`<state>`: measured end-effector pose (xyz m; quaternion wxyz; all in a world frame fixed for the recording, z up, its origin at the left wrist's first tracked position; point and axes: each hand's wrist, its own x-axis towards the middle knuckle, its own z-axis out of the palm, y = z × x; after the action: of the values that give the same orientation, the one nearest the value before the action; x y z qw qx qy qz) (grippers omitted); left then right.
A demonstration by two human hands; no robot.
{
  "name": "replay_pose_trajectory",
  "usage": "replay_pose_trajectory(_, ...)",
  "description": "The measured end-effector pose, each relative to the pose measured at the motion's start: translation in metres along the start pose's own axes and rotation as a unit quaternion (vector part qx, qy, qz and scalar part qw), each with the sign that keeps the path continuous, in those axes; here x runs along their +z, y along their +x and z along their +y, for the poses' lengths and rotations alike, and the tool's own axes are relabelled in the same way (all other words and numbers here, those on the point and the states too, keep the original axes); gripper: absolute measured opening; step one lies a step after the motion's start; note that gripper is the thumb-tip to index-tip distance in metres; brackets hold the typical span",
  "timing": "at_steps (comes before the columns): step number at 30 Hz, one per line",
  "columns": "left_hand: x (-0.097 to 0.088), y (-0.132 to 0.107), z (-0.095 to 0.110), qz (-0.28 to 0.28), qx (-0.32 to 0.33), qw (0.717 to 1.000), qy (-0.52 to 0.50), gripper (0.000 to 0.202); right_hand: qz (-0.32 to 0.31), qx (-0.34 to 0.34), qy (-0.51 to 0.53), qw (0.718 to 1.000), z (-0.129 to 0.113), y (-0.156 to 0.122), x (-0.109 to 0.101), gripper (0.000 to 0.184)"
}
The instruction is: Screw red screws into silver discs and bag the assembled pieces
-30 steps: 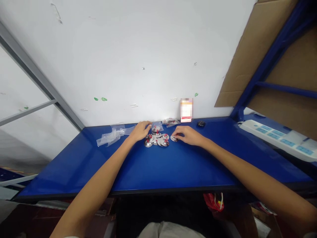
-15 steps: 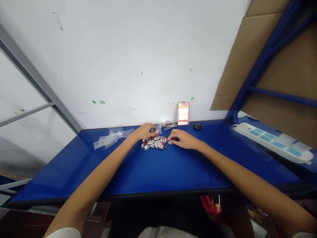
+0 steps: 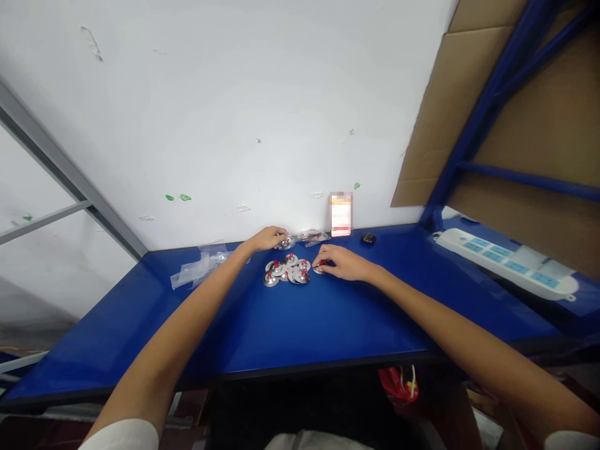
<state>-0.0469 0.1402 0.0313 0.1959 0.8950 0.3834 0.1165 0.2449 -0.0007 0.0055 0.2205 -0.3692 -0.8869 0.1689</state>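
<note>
Several silver finger cymbals [image 3: 287,269] with red loops lie in a loose pile on the blue table [image 3: 281,325]. Behind the pile, my left hand [image 3: 268,238] is closed on a clear plastic bag of finger cymbals [image 3: 286,242] close to the wall. To its right lie more bagged finger cymbals [image 3: 313,237]. Just right of the pile, my right hand [image 3: 341,262] has its fingers closed on a single finger cymbal [image 3: 318,269], which rests on or just above the table. My fingers partly cover it.
Empty clear plastic bags [image 3: 194,270] lie at the left. A phone [image 3: 340,214] with a lit screen leans on the wall [image 3: 234,112], and a small black case [image 3: 368,238] sits beside it. A white power strip [image 3: 506,262] lies at the right by a blue frame.
My left hand has moved from the pile back toward the wall, with bagged finger cymbals at its fingertips. My right hand stays at its cymbal. The view has turned slightly right.
</note>
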Motion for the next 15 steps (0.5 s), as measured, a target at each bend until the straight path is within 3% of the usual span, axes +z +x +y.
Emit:
replay_pose_trajectory(4,0.014,0.012,-0.005,0.049,-0.018,0.998,0.026,0.031,-0.001,-0.001,-0.001,1.000,0.000,0.000,0.000,0.019)
replay_pose_trajectory(9,0.021,0.011,0.008,0.151,-0.011,0.985,0.085,0.032,0.034,-0.006,-0.006,0.999,-0.004,-0.003,0.001,0.022)
replay_pose_trajectory(13,0.019,-0.021,0.026,0.221,0.016,0.968,0.118,0.029,0.192,0.026,-0.032,0.980,0.020,0.001,-0.021,0.026)
replay_pose_trajectory(15,0.020,-0.045,0.034,0.238,0.021,0.966,0.100,0.026,0.318,0.079,-0.053,0.943,0.046,0.009,-0.044,0.026)
